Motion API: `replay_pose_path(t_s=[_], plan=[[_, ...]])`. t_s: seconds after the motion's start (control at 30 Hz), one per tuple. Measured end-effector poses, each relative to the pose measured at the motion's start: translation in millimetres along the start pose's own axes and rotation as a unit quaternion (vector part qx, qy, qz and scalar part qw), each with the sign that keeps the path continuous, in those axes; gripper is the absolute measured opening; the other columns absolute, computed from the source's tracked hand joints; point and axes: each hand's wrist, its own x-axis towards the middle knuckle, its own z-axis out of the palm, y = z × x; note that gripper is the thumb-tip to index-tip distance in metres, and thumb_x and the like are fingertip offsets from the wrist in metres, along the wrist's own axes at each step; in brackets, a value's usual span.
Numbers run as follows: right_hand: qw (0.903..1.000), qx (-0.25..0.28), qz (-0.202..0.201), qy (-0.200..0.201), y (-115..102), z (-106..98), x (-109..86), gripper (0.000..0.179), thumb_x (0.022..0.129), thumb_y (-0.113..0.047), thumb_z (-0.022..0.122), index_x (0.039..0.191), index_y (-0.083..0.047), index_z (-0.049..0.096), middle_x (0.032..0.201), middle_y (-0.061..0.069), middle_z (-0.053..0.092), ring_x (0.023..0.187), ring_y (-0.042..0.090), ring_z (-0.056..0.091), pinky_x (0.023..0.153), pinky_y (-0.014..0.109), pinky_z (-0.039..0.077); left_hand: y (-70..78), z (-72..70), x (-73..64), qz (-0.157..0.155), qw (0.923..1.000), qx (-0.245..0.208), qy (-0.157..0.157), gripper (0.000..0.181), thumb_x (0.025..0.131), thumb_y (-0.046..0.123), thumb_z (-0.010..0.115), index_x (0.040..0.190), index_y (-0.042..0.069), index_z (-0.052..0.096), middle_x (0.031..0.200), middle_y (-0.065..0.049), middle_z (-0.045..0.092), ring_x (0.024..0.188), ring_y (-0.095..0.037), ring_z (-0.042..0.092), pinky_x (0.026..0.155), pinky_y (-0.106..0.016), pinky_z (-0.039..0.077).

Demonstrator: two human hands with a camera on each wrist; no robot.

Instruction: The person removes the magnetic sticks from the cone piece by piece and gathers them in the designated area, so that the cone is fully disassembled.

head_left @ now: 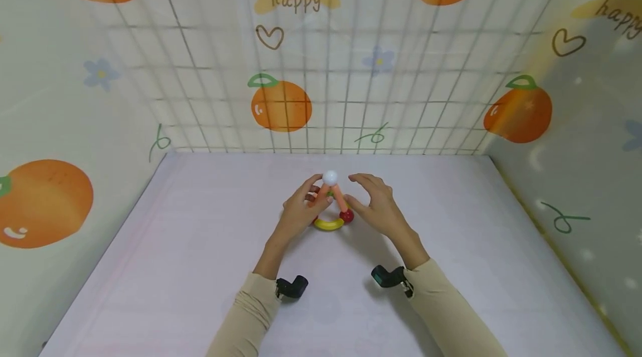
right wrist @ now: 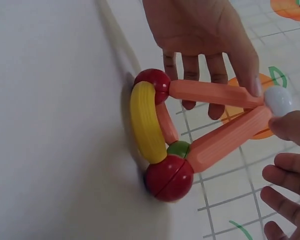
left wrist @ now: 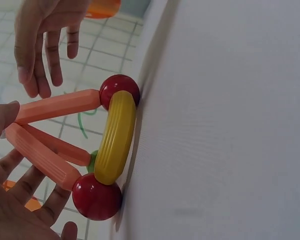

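Note:
A small pyramid of toy building sticks and balls stands on the table. Its white ball forms the peak, from which three orange sticks slope down. At the base, a curved yellow stick joins two red balls; a green ball sits behind. My left hand pinches the pyramid near its peak, thumb against an orange stick just under the white ball and the other fingers spread behind. My right hand hovers on the pyramid's right side, fingers loosely bent, holding nothing.
The pale tabletop runs back to a wire grid covered with a fruit-printed curtain. Printed curtains also hang at both sides. A black wrist camera sits at the left cuff and another at the right.

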Motion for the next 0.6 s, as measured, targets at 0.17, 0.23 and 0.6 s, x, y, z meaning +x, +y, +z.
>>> replay_pose_path(t_s=[0.17,0.23,0.6], plan=[[0.9999,0.010,-0.007,0.002,-1.6,0.8,5.8,0.047,0.094,-0.033,0.072,0.134,-0.012,0.060,0.134,0.006,0.059,0.126,0.027,0.049,0.097,0.054,0.034,0.5,4.7,4.5,0.005,0.9999,-0.012,-0.011,0.060,0.090,0.048,0.073,0.144,0.040,0.049,0.113,0.004,0.064,0.099,-0.018,0.060,0.079,-0.037,0.052],[0.9999,0.013,-0.009,0.002,-2.6,0.2,7.6,0.046,0.094,-0.032,0.072,0.134,-0.012,0.060,0.133,0.006,0.059,0.124,0.027,0.050,0.097,0.055,0.034,2.3,6.8,6.4,0.008,0.9994,-0.024,-0.023,0.061,0.091,0.046,0.072,0.146,0.039,0.048,0.114,0.003,0.065,0.100,-0.019,0.060,0.081,-0.038,0.053],[0.9993,0.026,-0.026,-0.001,-11.3,4.6,19.5,0.046,0.094,-0.034,0.072,0.132,-0.010,0.061,0.129,0.006,0.061,0.119,0.025,0.053,0.097,0.056,0.037,4.8,10.6,9.3,-0.001,0.9992,-0.038,-0.011,0.059,0.092,0.046,0.071,0.146,0.034,0.051,0.111,-0.001,0.062,0.098,-0.020,0.057,0.080,-0.037,0.051]])
